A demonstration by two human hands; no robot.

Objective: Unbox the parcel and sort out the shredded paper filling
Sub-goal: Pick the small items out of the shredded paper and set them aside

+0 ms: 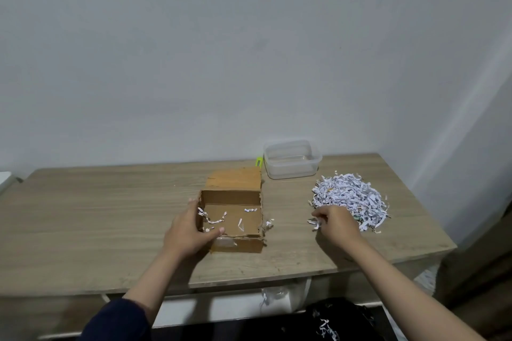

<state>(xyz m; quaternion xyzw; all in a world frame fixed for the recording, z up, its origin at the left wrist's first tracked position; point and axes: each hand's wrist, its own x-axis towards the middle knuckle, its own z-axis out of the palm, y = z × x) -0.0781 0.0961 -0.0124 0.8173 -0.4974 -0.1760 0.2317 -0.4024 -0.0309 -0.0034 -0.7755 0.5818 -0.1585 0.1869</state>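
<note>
Cardboard box [232, 219]: open on the wooden table [110, 216], a few shredded strips [214, 221] loose on its floor.
Plastic tub [292, 159]: clear, lidless, behind and right of the box; contents hard to tell.
Left hand [188, 232]: wrapped round the box's near-left corner, thumb hooked over the front rim.
Right hand [336, 225]: right of the box, knuckles up, pinching a small tuft of shreds.
Shredded paper pile [350, 196]: heaped right of the box, just beyond the right hand and touching it.
Stray shreds [268, 223]: against the box's right wall.
</note>
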